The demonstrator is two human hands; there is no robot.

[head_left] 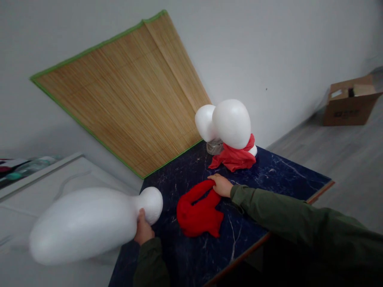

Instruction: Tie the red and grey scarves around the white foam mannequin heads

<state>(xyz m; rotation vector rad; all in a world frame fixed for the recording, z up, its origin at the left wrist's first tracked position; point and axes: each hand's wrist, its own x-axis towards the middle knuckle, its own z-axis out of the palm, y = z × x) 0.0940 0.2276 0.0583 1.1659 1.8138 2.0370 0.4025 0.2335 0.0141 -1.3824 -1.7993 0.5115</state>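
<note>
My left hand [144, 230] is wrapped round the narrow neck of a smooth white foam mannequin head [86, 223]. It lies sideways, its large rounded end pointing left and its small base over the table. My right hand [220, 184] pinches the upper edge of a red scarf [199, 215], which rests in a loop on the dark blue marbled table [236, 227]. Behind the right hand, another white foam head [231, 122] stands upright with a lighter red cloth [235, 158] round its neck. Partly behind it is a further white head [205, 121] with a grey cloth [214, 146] at its neck.
A bamboo mat [125, 91] with green edging leans against the wall behind the table. At left stands a white cabinet or box [80, 169] with patterned items near it. An open cardboard box [350, 103] sits on the grey floor at far right.
</note>
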